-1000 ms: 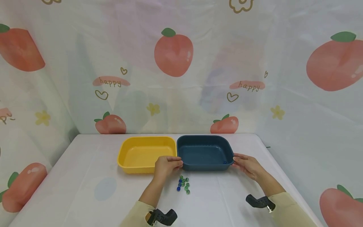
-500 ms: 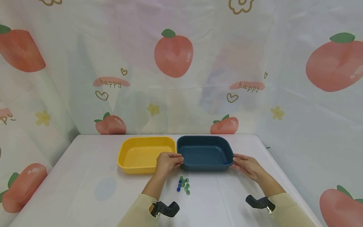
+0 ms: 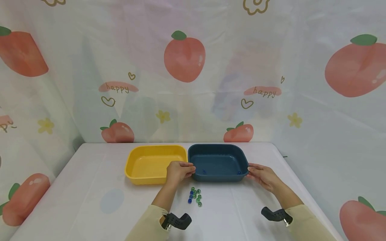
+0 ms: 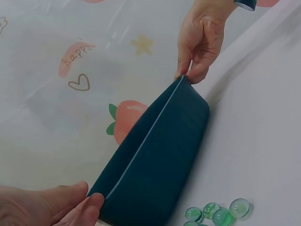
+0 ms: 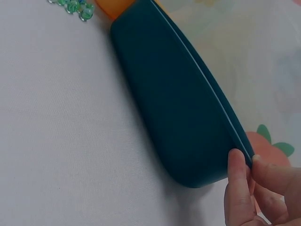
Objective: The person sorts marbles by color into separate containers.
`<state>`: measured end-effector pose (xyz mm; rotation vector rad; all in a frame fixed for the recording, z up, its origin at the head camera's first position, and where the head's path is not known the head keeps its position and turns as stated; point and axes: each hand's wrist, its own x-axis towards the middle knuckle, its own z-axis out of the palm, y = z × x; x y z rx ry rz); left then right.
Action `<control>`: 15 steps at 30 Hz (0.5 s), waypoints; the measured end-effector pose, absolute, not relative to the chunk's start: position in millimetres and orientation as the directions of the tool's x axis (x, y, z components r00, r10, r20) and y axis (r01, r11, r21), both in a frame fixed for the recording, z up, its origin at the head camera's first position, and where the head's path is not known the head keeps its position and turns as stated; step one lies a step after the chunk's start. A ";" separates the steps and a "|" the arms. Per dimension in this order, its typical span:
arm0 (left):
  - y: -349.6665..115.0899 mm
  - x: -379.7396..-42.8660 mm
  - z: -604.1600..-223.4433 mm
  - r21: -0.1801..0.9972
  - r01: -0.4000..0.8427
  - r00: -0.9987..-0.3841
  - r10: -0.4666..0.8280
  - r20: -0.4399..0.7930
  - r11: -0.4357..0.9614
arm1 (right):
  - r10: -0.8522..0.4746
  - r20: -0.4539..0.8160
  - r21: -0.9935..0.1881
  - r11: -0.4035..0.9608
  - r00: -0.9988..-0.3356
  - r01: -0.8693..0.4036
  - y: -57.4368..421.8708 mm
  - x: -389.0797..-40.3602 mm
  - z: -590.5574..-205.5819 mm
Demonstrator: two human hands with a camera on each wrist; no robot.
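At the left of the counter [image 3: 232,217] stands the yellow tray [image 3: 143,181], upright and flat on its base, its open side up; set side by side with its neighbour, it probably serves as a second container within easy reach. Next comes the left hand [image 3: 179,170], which passes in front of the yellow tray's near right corner; its grip is narrow, thumb and fingers pinching the rim at the blue tray's left end, most likely because the thin edge is the handiest place to take hold. In front of that hand lie the loose marbles [image 3: 194,196], green ones with a few blue along their left side, bunched near the trays, perhaps so that they do not roll away. The blue tray [image 3: 220,178] stands just right of the yellow tray, the rims touching or very nearly, with a blue marble [image 3: 204,172] near its front left and another blue marble [image 3: 239,173] near its front right; whether its base is slightly raised I cannot tell. At its right end the right hand [image 3: 262,174] has an equally narrow grip, fingers against the outer wall and thumb by the rim. Held from both ends like this, the blue tray should be steady and easily kept level.
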<state>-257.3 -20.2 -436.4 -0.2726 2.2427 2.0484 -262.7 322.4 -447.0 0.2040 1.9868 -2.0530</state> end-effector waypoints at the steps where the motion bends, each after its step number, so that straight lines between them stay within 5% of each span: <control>1: -20.5 -257.1 -436.7 0.978 -0.192 -0.980 -0.069 -0.186 0.083 | -0.098 -0.291 -0.956 -0.020 -0.952 0.294 322.4 -262.7 -447.1; 15: -36.3 -228.1 -443.8 0.979 -0.193 -0.981 0.004 -0.194 0.061 | -0.088 -0.293 -0.955 -0.015 -0.952 0.295 321.5 -263.6 -445.5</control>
